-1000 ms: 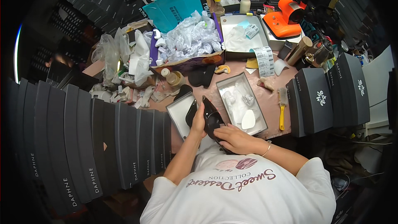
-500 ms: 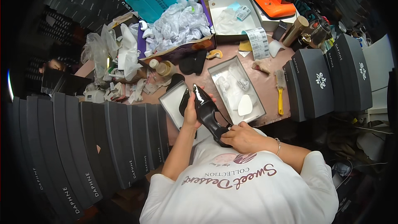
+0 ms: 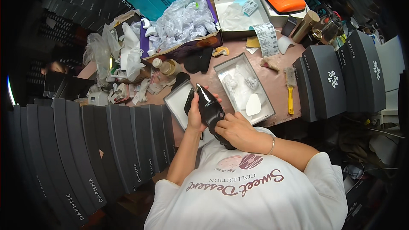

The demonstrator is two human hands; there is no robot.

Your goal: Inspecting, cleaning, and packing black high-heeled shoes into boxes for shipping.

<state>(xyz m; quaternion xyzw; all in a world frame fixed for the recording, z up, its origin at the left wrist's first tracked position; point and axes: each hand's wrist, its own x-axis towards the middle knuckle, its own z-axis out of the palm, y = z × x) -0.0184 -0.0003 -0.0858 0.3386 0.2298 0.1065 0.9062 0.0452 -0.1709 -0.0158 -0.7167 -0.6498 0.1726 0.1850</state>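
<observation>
A glossy black pointed-toe shoe [image 3: 209,104] is in my left hand [image 3: 196,115], its toe pointing away from me. A second black shoe [image 3: 188,101] shows beside it on the left, held in the same hand. My right hand [image 3: 239,132] is closed on the rear part of the first shoe, fingertips bent at its opening; its strap is mostly hidden behind the fingers. Beneath the left hand lies a pale, shallow grey-edged box part [image 3: 175,102]. Right of the shoes an open shoe box [image 3: 271,113] holds white tissue and a white oval pad [image 3: 253,104].
Dark grey shoe boxes [image 3: 121,145] stand in a row at left, more [image 3: 324,83] at right. Around the table are a yellow-handled brush [image 3: 290,98], a bottle [image 3: 169,67], a purple box [image 3: 183,51] of crumpled tissue, a labelled open box [image 3: 243,38] and an orange device [image 3: 283,0].
My right hand has moved up and left along the shoe, from the heel end and strap to its opening. My left hand keeps its hold on both shoes.
</observation>
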